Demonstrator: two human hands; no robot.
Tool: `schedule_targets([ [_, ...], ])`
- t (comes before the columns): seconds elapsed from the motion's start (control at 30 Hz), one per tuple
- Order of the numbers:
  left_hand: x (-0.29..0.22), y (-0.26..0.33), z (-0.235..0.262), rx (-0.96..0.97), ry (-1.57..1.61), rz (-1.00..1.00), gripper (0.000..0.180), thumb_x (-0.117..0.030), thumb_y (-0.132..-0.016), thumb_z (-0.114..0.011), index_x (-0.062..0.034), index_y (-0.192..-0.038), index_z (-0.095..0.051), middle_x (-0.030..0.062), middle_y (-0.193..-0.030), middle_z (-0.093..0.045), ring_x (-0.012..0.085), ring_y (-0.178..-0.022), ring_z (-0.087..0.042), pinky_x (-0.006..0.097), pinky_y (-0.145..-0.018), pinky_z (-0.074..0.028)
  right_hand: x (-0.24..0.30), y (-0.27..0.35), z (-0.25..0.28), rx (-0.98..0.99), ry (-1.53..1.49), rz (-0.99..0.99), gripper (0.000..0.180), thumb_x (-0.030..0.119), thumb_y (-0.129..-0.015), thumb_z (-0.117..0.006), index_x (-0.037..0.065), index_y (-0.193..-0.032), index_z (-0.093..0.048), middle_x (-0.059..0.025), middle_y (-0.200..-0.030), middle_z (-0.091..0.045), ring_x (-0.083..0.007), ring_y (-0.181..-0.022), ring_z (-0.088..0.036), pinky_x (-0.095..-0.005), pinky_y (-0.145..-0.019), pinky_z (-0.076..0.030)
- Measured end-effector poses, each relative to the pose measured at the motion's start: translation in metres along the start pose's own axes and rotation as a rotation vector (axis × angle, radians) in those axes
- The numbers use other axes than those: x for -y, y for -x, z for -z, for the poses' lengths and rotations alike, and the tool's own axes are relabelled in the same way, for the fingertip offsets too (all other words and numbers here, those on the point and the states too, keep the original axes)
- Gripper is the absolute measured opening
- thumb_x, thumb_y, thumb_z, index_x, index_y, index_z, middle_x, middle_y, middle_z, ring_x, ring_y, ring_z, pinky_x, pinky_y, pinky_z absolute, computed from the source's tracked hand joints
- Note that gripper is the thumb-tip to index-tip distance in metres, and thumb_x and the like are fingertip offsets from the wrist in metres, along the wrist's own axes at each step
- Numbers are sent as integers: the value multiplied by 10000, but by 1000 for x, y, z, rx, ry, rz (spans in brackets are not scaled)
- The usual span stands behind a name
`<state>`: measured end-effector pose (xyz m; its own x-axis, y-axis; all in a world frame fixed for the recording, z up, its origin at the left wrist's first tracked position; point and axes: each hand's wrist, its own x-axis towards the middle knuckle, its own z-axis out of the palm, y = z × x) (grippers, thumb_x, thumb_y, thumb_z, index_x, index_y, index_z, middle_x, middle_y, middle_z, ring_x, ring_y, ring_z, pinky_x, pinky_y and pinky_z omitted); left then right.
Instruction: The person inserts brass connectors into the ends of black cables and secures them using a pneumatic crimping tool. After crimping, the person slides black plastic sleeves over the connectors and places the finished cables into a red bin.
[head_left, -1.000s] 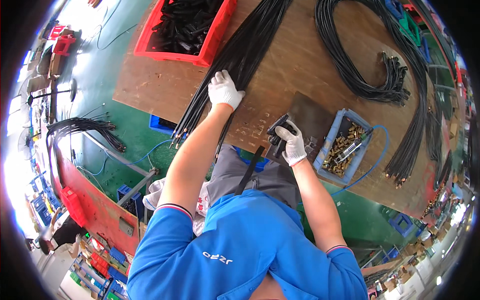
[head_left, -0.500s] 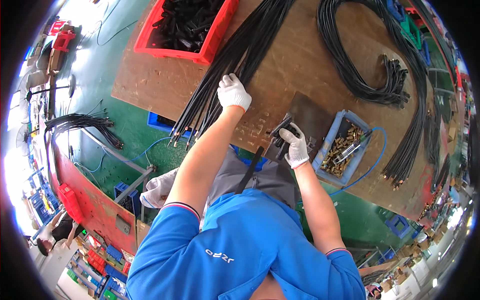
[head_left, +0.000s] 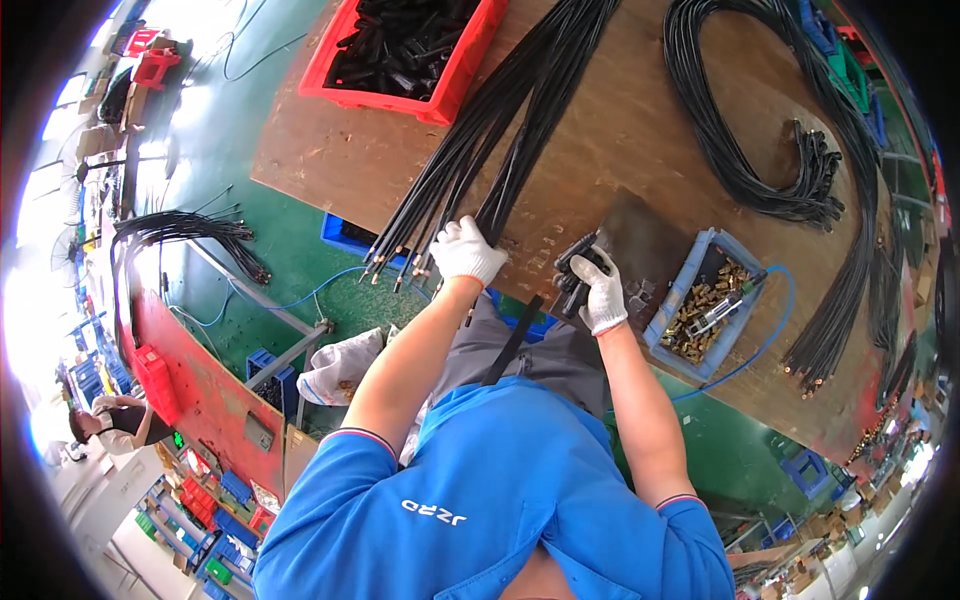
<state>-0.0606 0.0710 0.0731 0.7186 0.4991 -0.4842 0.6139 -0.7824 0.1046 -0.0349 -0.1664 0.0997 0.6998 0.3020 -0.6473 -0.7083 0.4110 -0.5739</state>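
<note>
My left hand (head_left: 466, 252), in a white glove, is closed around part of a bundle of black cables (head_left: 535, 120) near the table's front edge. A cable end pokes out below that hand. To its left, other cables lie loose with bare copper-coloured tips over the edge. My right hand (head_left: 603, 292), also gloved, is closed on several short black sleeves (head_left: 575, 268) above a dark plate (head_left: 640, 235). Beside it stands a blue bin (head_left: 655, 335) of brass fittings (head_left: 705, 305), with a metal tool (head_left: 712, 315) lying on them.
A red bin (head_left: 440, 112) of black sleeves stands at the back left of the brown table (head_left: 340, 170). Coiled black cables (head_left: 700, 130) lie at right. A blue hose (head_left: 785, 320) loops past the blue bin. Far left, a person (head_left: 110, 425) is by a red table (head_left: 215, 400).
My left hand has slid toward me along the cables, nearer their ends, and part of the bundle has separated to the right. The right hand still holds the sleeves. The view has shifted slightly.
</note>
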Motion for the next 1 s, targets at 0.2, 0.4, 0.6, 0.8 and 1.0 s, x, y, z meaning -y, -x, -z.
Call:
schedule_targets([
  [0.2,15,4,4,-126,-49,-145,859,-450,-697,-878,-11,-1356,-543,234,-1343,-579,417,-1273,-575,521,-1073,-464,6,-2,-1,57,43,-5,138,62,-972,-748,1,-1092,-720,-128,-948,-780,-203,-736,-744,-333,-661,-621],
  [0.4,-27,-12,-12,-82,85,38,517,-250,-821,-758,-17,-1252,-593,230,-1204,-667,403,-1135,-699,484,-951,-586,-5,-11,1,26,118,6,165,70,-968,-761,-3,-1112,-728,-124,-969,-789,-191,-730,-734,-334,-663,-613],
  [0.6,-25,-15,-13,-60,67,35,314,-250,-837,-707,-43,-1072,-691,234,-1118,-730,440,-1010,-753,504,-899,-606,-23,-17,-5,-3,108,-9,211,78,-960,-766,-5,-1151,-737,-113,-990,-791,-191,-788,-746,-342,-713,-614],
  [0.8,13,-37,-3,85,203,-233,416,-365,-826,-737,-40,-1084,-765,189,-1001,-783,352,-894,-751,481,-831,-586,-2,-11,-9,58,402,69,257,158,-924,-774,5,-1131,-771,-96,-1014,-786,-187,-890,-751,-326,-843,-610],
  [1.0,67,-78,24,844,1105,133,207,-123,-902,-711,-56,-1098,-726,40,-913,-705,205,-798,-687,354,-738,-573,1,4,-6,108,152,-21,389,177,-773,-898,10,-1109,-795,-75,-953,-795,-148,-801,-727,-325,-743,-599],
])
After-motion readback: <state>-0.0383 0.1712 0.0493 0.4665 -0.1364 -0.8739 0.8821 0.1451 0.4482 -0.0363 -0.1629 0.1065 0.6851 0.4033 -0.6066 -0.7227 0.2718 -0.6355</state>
